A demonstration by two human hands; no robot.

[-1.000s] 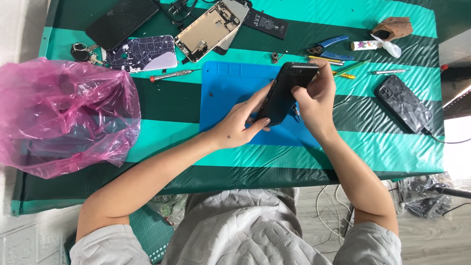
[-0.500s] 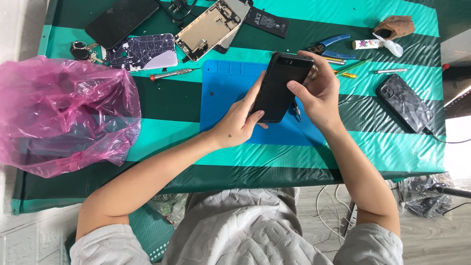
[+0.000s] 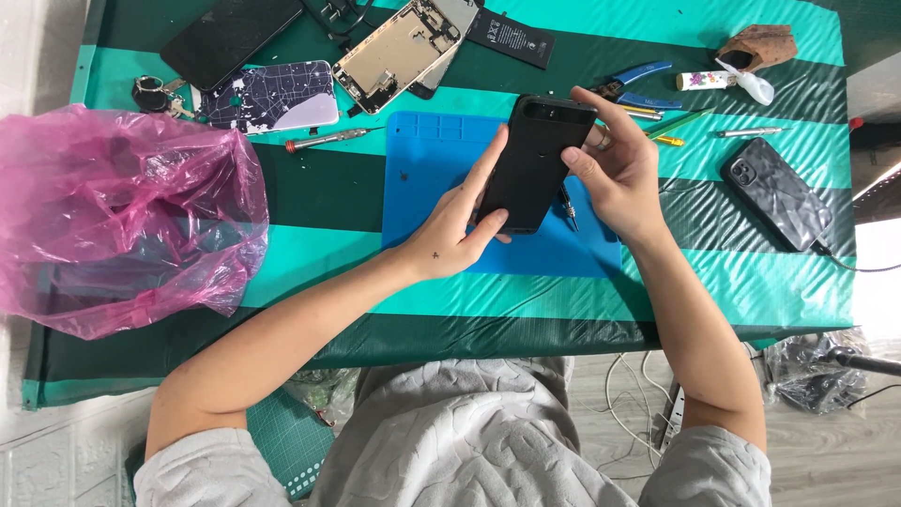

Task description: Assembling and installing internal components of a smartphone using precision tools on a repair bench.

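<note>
1. The black phone (image 3: 533, 161) has been turned since a second ago: then it was tilted edge-on between the hands, now its matte back faces up, with the camera strip at the far end.
2. It is held just above the blue mat (image 3: 441, 178), not resting on it, so I judge the back is now what is being looked over.
3. The left hand (image 3: 460, 230) cradles the near end, its grip closed lightly along the phone's left edge, forefinger stretched up the side.
4. The right hand (image 3: 615, 174) clasps the far right edge, with its fingers curled over the top corner.
5. The mat is smooth, rubbery and rectangular, lying on the counter (image 3: 310, 253), which has a green-striped cover.
6. Left of the mat lies a crinkled pink plastic bag (image 3: 113, 221); beyond the mat, an opened phone frame (image 3: 394, 52) showing bare metal.
</note>
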